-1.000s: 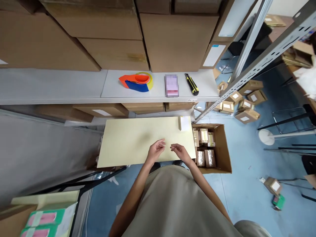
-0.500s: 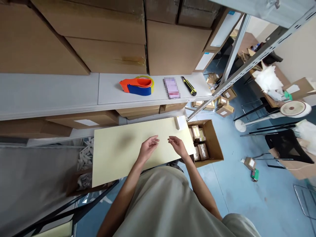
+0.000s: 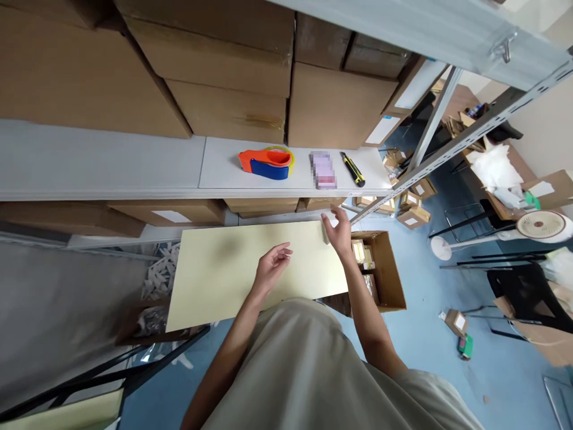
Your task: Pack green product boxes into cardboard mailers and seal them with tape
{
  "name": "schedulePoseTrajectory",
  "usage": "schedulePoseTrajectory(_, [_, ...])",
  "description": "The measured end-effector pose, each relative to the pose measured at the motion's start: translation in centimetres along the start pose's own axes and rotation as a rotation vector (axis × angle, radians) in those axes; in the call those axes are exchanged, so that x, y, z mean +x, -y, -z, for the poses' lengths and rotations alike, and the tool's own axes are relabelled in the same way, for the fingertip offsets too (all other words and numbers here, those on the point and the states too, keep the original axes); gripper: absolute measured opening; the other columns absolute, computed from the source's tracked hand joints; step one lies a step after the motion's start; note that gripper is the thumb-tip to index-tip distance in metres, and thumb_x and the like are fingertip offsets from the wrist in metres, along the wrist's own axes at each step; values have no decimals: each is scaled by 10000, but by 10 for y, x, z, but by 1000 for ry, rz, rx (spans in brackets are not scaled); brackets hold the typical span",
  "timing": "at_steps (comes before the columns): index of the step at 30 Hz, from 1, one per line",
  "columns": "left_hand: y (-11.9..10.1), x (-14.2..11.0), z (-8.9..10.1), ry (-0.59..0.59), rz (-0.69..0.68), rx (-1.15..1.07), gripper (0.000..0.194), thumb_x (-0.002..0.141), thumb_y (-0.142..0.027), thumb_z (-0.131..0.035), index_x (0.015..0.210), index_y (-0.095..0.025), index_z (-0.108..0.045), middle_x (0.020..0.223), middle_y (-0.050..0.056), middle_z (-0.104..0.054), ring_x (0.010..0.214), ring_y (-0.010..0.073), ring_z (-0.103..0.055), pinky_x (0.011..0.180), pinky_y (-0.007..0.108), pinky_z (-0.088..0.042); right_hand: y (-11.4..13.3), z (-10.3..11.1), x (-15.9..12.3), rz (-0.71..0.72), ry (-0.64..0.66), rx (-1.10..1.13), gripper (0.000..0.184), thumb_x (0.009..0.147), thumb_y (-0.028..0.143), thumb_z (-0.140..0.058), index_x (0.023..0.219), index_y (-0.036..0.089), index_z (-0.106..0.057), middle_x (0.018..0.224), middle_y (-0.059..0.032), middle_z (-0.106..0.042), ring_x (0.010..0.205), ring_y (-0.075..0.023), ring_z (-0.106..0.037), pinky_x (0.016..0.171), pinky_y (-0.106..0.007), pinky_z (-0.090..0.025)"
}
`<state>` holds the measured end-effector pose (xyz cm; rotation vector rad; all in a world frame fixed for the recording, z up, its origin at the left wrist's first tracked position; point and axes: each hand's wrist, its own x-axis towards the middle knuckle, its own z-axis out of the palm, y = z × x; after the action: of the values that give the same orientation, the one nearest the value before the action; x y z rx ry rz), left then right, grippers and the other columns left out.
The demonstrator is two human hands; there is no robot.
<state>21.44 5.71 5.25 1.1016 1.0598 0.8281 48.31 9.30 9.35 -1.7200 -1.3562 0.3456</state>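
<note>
My left hand (image 3: 271, 267) hovers over the pale yellow board (image 3: 215, 280), fingers loosely curved and apart, with nothing in it. At the board's far right corner my right hand (image 3: 340, 234) is over a small white box (image 3: 333, 223), thumb and fingers spread. The hand covers much of that box, and whether the fingers touch it is hard to see. Beyond the board, on the grey shelf (image 3: 156, 164), lie an orange and blue tape dispenser (image 3: 267, 163), a blurred-out purple item (image 3: 323, 170) and a yellow and black utility knife (image 3: 353, 169).
Large cardboard boxes (image 3: 342, 107) fill the shelf behind. Right of the board stands an open carton (image 3: 390, 275) holding small packages. A metal rack post (image 3: 447, 134) slants across the right side, with a white fan (image 3: 541, 224) beyond it. White plastic pieces (image 3: 161, 272) lie at the left.
My right hand has moved forward and right from above the board to the small white box, its fingers spreading. The left hand stays nearly in place. The view has shifted slightly.
</note>
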Motion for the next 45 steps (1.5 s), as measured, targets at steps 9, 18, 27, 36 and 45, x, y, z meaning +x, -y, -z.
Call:
schedulePoseTrajectory(9, [7,-8,-27,-104,2,-42,544,798,-354,-788,1325,-221,-792,1145,100,-819,994,211,-747,989,381,-628,-18,-30,98,55,-62,-101,941,1032,773,-648,1716,168,-419,1695,-280,-437,1625,-421,-453,1339,-629,-404])
schedulePoseTrajectory(18, [10,-17,-41,-181,16,-46,534,788,-367,-817,1300,-219,-799,1124,99,-820,983,214,-743,980,386,-619,-26,-43,111,40,-42,-68,1024,1016,809,-646,1749,157,-351,1696,-312,-398,1655,-461,-392,1334,-680,-373])
schedulePoseTrajectory(27, [11,-28,-63,-168,60,-90,562,765,-337,-848,1304,-191,-788,1121,97,-823,959,197,-712,957,364,-606,-26,-39,111,18,4,-142,1058,1021,755,-690,1801,190,-253,1712,-319,-384,1631,-459,-445,1249,-667,-483])
schedulePoseTrajectory(36, [30,-62,-63,-265,65,-125,571,776,-381,-884,1307,-191,-795,1133,106,-828,979,212,-735,961,375,-611,-10,-26,81,178,-65,-89,809,1097,649,-596,1731,200,-370,1732,-290,-392,1665,-429,-405,1315,-710,-395])
schedulePoseTrajectory(45, [75,-225,6,-1004,41,-345,586,654,-310,-959,1214,-192,-833,1089,105,-845,1007,252,-753,986,410,-598,36,-92,-101,362,412,275,627,1110,593,-596,1559,156,-569,1552,-286,-577,1545,-419,-551,1292,-716,-445])
